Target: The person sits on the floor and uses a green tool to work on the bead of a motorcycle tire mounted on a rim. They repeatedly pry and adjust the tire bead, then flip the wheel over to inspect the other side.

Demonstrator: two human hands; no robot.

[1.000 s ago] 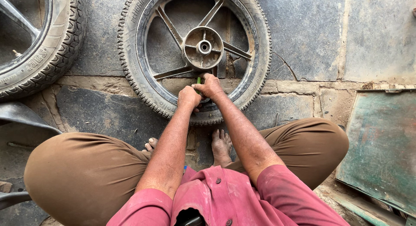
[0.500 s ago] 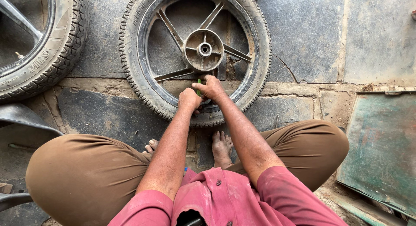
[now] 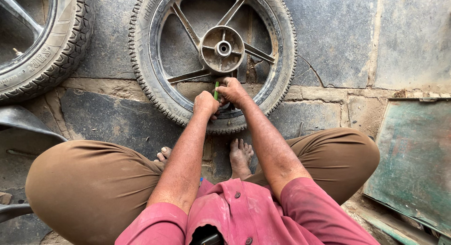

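The person sits cross-legged on the stone floor (image 3: 117, 118), both hands meeting at the near rim of a motorcycle wheel (image 3: 213, 52) that lies flat in front of them. The left hand (image 3: 206, 104) is curled into a fist against the lower inner edge of the rim, just beside the tyre. The right hand (image 3: 233, 90) is closed too, touching the left — between the 2 a thin green tool (image 3: 216, 90) stands nearly upright, gripped where the hands meet; which hand carries most of it cannot be told. The tool's lower end is hidden behind the fingers.

The wheel has dark metal spokes running out from a round hub (image 3: 222, 48), and its knobbly tyre is still on. A second wheel (image 3: 44, 38) lies at the top left, well apart. At the right edge a worn green metal sheet (image 3: 413, 165) rests on the floor. The person's bare foot (image 3: 240, 155) shows below the hands.
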